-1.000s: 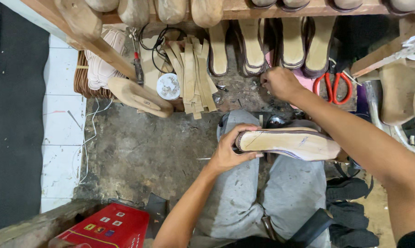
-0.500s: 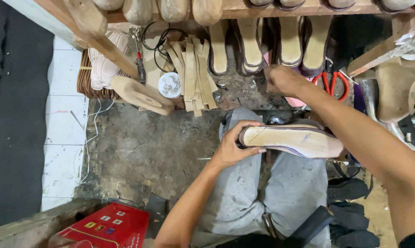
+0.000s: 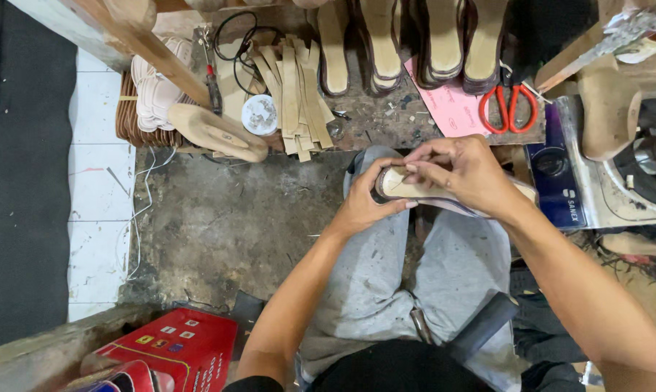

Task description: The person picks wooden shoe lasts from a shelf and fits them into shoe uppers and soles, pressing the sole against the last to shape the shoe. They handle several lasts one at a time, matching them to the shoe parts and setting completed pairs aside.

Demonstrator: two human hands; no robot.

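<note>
Left hand grips heel end of shoe sole over lap; right hand grip pinches its upper face. Red scissors lie far right.

A red cardboard box lies tilted at the lower left corner, beside the person's left elbow; its lid carries a row of small coloured squares, yellow, green and blue among them. On the floor, at the upper right, a dark blue flat packet with white lettering lies beside a pink paper sheet.
</note>
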